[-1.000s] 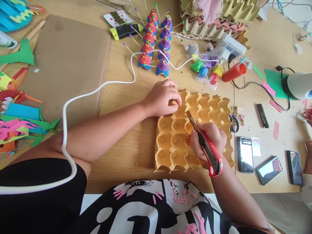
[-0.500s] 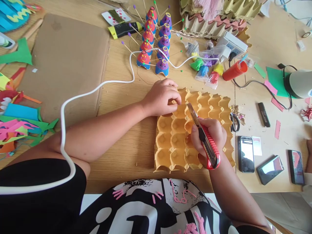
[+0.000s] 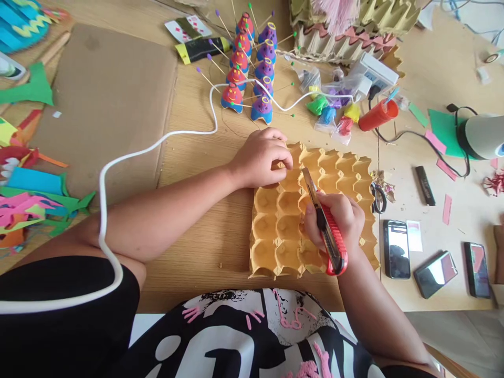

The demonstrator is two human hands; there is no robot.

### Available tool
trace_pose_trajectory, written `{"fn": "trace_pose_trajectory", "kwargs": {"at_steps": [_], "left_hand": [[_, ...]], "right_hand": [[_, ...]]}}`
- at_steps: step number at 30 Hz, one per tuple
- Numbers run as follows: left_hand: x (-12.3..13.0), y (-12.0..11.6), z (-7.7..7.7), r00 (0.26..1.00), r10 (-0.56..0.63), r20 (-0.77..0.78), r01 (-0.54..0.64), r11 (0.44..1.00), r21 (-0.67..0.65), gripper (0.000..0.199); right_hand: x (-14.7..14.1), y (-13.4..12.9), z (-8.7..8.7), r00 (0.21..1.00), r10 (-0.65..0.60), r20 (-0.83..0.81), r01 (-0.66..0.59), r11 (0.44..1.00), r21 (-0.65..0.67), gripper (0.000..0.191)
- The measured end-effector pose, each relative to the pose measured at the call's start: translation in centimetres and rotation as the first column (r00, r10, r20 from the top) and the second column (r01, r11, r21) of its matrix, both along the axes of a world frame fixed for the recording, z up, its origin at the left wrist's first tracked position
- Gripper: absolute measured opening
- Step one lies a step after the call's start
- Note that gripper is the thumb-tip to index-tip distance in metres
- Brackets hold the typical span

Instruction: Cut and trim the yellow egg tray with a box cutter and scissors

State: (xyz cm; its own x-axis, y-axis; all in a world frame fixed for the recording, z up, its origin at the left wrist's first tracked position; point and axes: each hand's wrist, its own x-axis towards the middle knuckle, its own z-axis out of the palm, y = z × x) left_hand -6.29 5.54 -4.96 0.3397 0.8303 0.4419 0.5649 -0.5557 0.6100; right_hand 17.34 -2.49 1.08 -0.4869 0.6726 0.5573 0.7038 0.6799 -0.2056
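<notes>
A yellow cardboard egg tray point(image 3: 289, 226) lies on the table in front of me, its rows of cups facing up. My left hand point(image 3: 264, 158) grips its upper left corner, fingers curled over the rim. Wrapped in my right hand point(image 3: 342, 218) is a red utility knife point(image 3: 334, 236) with its blade slid out. The blade points up and left over the tray's cups, near my left fingers. Whether its tip touches the cardboard I cannot tell.
Painted egg-carton figures point(image 3: 237, 79) with pins stand beyond the tray, crossed by a white cable point(image 3: 169, 135). A cardboard sheet point(image 3: 114, 100) lies left. Rightward are scissors point(image 3: 379, 198), phones point(image 3: 397, 249), a red tube point(image 3: 378, 115) and bagged clay point(image 3: 326, 114). Another person's arm shows at the right edge.
The knife's handle end in my right hand has swung slightly left, so the knife stands a bit steeper. My left hand and the egg tray have stayed put.
</notes>
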Motion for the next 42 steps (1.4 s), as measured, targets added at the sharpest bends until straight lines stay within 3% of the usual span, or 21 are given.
{"fn": "trace_pose_trajectory", "kwargs": {"at_steps": [5, 12, 15, 22, 26, 29, 34, 42], "left_hand": [[0.0, 0.0, 0.0, 1.000, 0.000, 0.001, 0.000, 1.000, 0.005, 0.018], [0.0, 0.0, 0.0, 1.000, -0.005, -0.006, 0.005, 1.000, -0.005, 0.019], [0.0, 0.0, 0.1, 1.000, -0.002, -0.004, 0.002, 1.000, 0.000, 0.018], [-0.1, 0.0, 0.1, 1.000, -0.009, 0.003, 0.009, 1.000, -0.005, 0.019], [-0.1, 0.0, 0.1, 1.000, -0.003, 0.007, 0.004, 1.000, -0.015, 0.019], [-0.1, 0.0, 0.2, 1.000, -0.001, -0.001, 0.001, 1.000, -0.022, 0.020], [-0.1, 0.0, 0.3, 1.000, 0.001, 0.000, -0.001, 1.000, -0.001, 0.018], [-0.1, 0.1, 0.0, 1.000, -0.002, -0.006, 0.002, 1.000, 0.010, 0.018]], "right_hand": [[-0.2, 0.1, -0.1, 1.000, 0.027, 0.017, -0.027, 0.999, 0.028, 0.013], [-0.2, -0.6, 0.4, 0.993, -0.114, -0.027, 0.110, 0.987, -0.120, 0.013], [-0.4, -0.7, 0.7, 0.996, -0.083, -0.044, 0.077, 0.990, -0.122, 0.013], [-0.7, 0.6, 3.2, 0.992, -0.114, -0.050, 0.092, 0.942, -0.324, 0.013], [-0.9, 1.8, 4.9, 0.996, -0.084, -0.028, 0.069, 0.933, -0.353, 0.014], [-1.2, 2.3, 5.1, 0.996, -0.086, 0.006, 0.082, 0.926, -0.368, 0.014], [-1.2, 1.6, 3.7, 0.994, -0.086, 0.064, 0.103, 0.940, -0.325, 0.012], [-0.6, 0.4, 2.2, 0.971, -0.002, 0.238, 0.023, 0.996, -0.088, 0.007]]}}
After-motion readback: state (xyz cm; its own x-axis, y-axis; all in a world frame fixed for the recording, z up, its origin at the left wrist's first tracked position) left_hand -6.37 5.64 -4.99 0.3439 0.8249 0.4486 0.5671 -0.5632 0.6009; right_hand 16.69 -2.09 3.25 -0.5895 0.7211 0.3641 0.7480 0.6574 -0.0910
